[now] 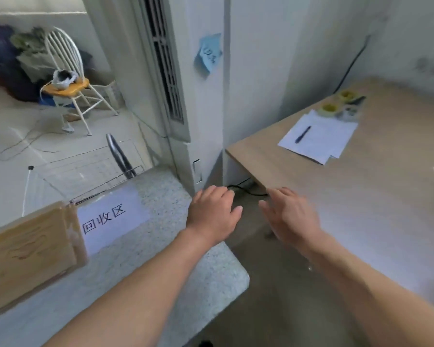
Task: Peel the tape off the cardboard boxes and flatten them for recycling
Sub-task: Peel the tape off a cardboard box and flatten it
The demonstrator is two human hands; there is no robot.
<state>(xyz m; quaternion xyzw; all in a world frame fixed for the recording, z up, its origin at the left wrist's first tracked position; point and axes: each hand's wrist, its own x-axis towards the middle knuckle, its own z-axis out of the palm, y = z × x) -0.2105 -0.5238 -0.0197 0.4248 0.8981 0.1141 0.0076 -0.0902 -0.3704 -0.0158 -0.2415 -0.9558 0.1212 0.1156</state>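
Both arms stretched forward, palms down, nothing held. Left hand (212,214) at about 6 o'clock from frame centre, fingers loosely bent, hanging over the far corner of a speckled stone counter (176,259) and touching nothing visible. Right hand (292,216) just toward 3 o'clock of the left, fingers spread and nearly straight, hovering beside the near edge of a wooden table (376,196); slightly blurred, contact with the table not possible to tell. Flattened cardboard box (28,254) at 8 o'clock, lying on the counter at its left end, glossy tape strips still visible along its right edge. Tucked partly under that edge, a white paper sign (113,216) with three black printed characters, lying flat on the stone. On the table toward 2 o'clock, a stack of white sheets (321,141) with a dark pen (303,134) resting on top; just beyond the sheets, two yellowish tape rolls (337,102) and some blurred small items beside them. Blue sticky note (208,55) at 12 o'clock, stuck on a white pillar. Black cable (246,190) trailing on the floor between the two hands. At 10 o'clock, well apart, a white spindle-back chair (68,78) with a yellow seat and a bundle on it.
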